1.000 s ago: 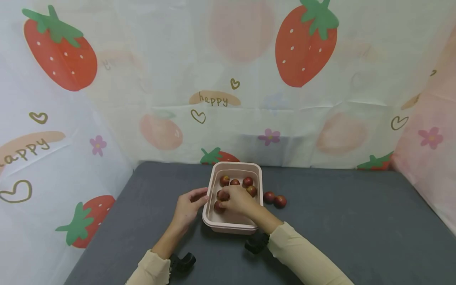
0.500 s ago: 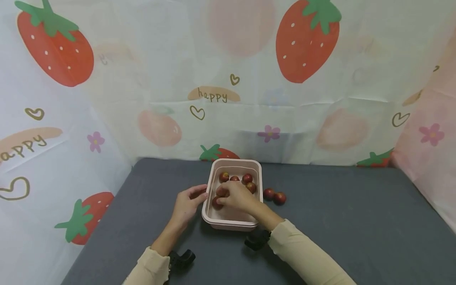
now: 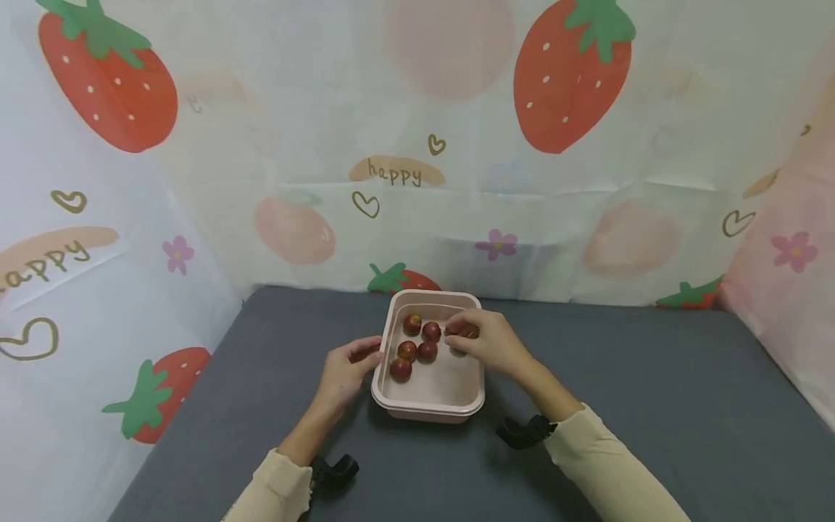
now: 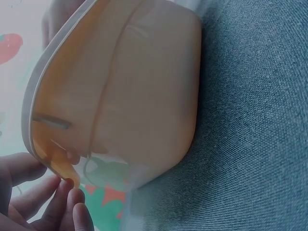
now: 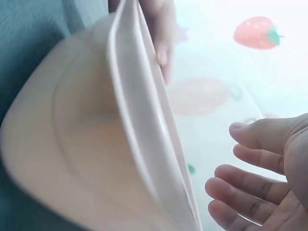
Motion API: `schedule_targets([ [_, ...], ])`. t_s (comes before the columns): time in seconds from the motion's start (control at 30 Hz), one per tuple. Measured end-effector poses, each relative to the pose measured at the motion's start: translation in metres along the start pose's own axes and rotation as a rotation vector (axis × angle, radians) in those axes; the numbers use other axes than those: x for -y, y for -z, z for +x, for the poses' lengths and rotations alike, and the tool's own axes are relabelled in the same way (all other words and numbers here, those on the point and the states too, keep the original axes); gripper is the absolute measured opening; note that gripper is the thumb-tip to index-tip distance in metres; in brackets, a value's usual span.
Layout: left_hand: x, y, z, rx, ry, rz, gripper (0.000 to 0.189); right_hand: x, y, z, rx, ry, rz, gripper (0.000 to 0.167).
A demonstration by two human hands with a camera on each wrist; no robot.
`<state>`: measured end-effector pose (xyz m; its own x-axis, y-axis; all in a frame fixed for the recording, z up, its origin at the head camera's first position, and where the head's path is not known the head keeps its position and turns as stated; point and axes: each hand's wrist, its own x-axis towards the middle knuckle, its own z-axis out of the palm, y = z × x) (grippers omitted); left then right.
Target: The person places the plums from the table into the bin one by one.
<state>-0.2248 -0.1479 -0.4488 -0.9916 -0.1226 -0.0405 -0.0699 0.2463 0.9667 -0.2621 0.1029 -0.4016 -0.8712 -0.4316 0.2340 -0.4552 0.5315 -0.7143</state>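
Observation:
Several dark red plums (image 3: 401, 370) lie in a pale pink plastic box (image 3: 427, 407) in the head view. My left hand (image 3: 346, 373) is at its left side; in the left wrist view, thumb and curled fingers pinch the edge of the box (image 4: 144, 96). My right hand (image 3: 499, 344) is over the right part of the box in the head view, partly hiding plums there. The right wrist view shows that hand's fingers (image 5: 250, 183) spread loosely, nothing between them, beyond the box rim (image 5: 139, 86).
The box stands on a dark grey table (image 3: 652, 406), near its back edge. Behind and at the sides hangs a curtain (image 3: 404, 94) printed with strawberries. A black wrist mount (image 3: 525, 433) hangs under the right forearm, another mount (image 3: 335, 471) under the left.
My right hand has moved from the box's middle to its right side, uncovering plums in the middle. The two plums on the table are now hidden behind it. My left hand stays.

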Motion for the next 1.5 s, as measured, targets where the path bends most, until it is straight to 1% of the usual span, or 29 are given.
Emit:
schedule_targets([
  [0.13,0.001,-0.001,0.0,-0.002,-0.001,0.0,0.032,-0.011,0.018,-0.015,-0.044,-0.03,-0.021,0.022],
  [0.27,0.001,-0.001,0.0,-0.007,-0.009,0.002,0.031,-0.024,0.03,-0.026,-0.079,-0.051,-0.054,0.023],
  [0.47,0.002,-0.001,0.0,-0.014,-0.004,0.006,0.031,-0.049,0.036,-0.038,-0.068,-0.109,-0.126,0.026],
  [0.63,0.003,-0.001,0.0,-0.019,-0.006,0.01,0.031,-0.065,0.036,-0.045,-0.039,-0.16,-0.159,0.028],
  [0.8,0.004,-0.001,0.0,-0.018,-0.006,0.008,0.031,-0.075,0.033,-0.049,-0.026,-0.206,-0.184,0.029],
  [1.2,0.003,-0.001,0.001,-0.019,-0.009,0.01,0.031,-0.097,0.026,-0.05,-0.029,-0.188,-0.245,0.025],
  [1.33,0.002,-0.002,0.001,-0.019,-0.001,0.009,0.031,-0.099,0.024,-0.05,-0.028,-0.189,-0.246,0.025],
  [1.5,0.003,-0.002,0.001,-0.02,-0.014,0.01,0.031,-0.099,0.023,-0.051,-0.04,-0.198,-0.238,0.025],
])
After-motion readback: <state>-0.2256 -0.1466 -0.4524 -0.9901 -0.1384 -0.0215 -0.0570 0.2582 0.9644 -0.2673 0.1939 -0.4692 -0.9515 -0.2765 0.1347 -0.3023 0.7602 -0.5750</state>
